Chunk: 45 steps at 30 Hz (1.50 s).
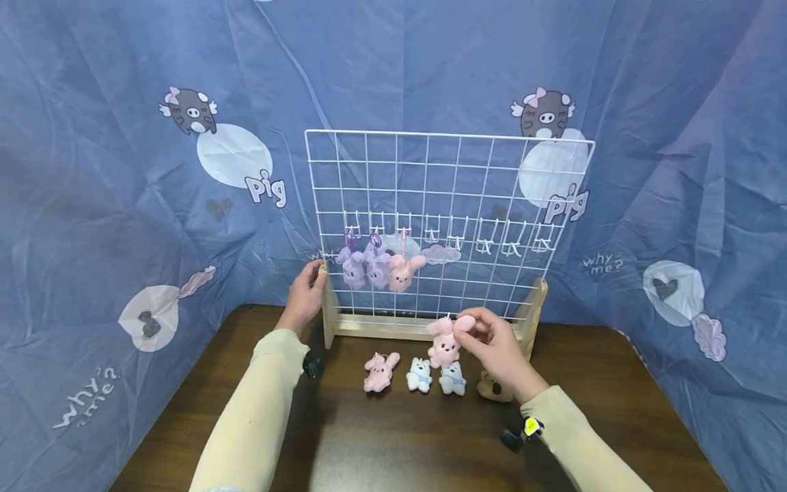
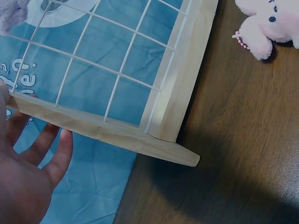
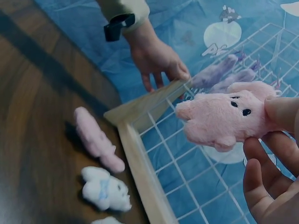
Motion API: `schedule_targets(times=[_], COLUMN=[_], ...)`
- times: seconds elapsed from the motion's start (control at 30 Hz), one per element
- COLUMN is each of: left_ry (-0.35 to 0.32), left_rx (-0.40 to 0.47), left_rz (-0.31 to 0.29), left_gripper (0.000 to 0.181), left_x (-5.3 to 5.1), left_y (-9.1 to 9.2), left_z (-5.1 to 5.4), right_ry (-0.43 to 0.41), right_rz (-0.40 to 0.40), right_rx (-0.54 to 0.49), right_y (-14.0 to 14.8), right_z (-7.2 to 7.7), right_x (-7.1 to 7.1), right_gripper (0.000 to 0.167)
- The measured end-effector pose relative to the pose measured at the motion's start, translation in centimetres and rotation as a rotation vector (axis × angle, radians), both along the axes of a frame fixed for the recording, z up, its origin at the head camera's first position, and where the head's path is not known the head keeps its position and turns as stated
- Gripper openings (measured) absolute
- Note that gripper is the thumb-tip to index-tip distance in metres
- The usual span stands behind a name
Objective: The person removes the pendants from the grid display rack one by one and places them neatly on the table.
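My right hand (image 1: 492,342) pinches a pink plush bunny keychain (image 1: 445,345) by its ear, in front of the rack's lower bar. In the right wrist view, that bunny (image 3: 229,114) hangs sideways between thumb and fingers. My left hand (image 1: 306,297) grips the left wooden post (image 2: 98,130) of a white wire grid rack (image 1: 443,174), its fingers reaching behind the wood. On the rack's left hooks hang two purple plush bunnies (image 1: 353,270) and one pink bunny (image 1: 401,275). Several hooks (image 1: 485,246) to their right carry nothing.
On the brown table (image 1: 369,437) lie another pink bunny (image 1: 379,373), two white plush animals (image 1: 419,376) with blue bows, and a brown plush (image 1: 492,389) partly hidden by my right hand. A blue printed cloth (image 1: 393,68) surrounds the table's back and sides.
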<state>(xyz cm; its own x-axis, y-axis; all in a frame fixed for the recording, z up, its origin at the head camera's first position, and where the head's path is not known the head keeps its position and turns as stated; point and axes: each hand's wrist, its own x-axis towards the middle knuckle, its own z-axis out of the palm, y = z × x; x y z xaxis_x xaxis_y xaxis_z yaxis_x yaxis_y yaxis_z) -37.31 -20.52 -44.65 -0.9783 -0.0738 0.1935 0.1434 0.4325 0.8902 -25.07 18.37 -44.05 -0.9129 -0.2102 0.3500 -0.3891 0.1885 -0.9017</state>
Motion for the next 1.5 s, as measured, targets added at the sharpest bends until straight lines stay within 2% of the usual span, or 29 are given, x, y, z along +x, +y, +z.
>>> schedule_targets(times=[0.3,0.53,0.8,1.03,1.5], left_ry=[0.013,0.026,0.041,0.025,0.057], left_rx=[0.003,0.010,-0.010,0.001,-0.010], left_rz=[0.004,0.012,0.010,0.008,0.008], left_gripper=[0.044,0.043,0.043,0.043,0.042], left_x=[0.0,-0.1,-0.4,-0.3,-0.3], left_y=[0.1,0.0,0.0,-0.1,-0.1], left_z=[-0.2,-0.3,-0.3,-0.3,-0.4], right_ry=[-0.018,0.009,0.050,0.064,-0.013], right_rz=[0.020,0.019,-0.016,-0.050,-0.057], right_rx=[0.006,0.028,0.085,0.129,0.165], right_y=[1.6,2.7,4.3,5.7,7.6], right_z=[-2.0,-3.1,-3.9,-5.0,-7.1], right_x=[1.0,1.8,2.8,3.4,5.0], right_gripper=[0.030,0.026,0.017,0.020,0.022])
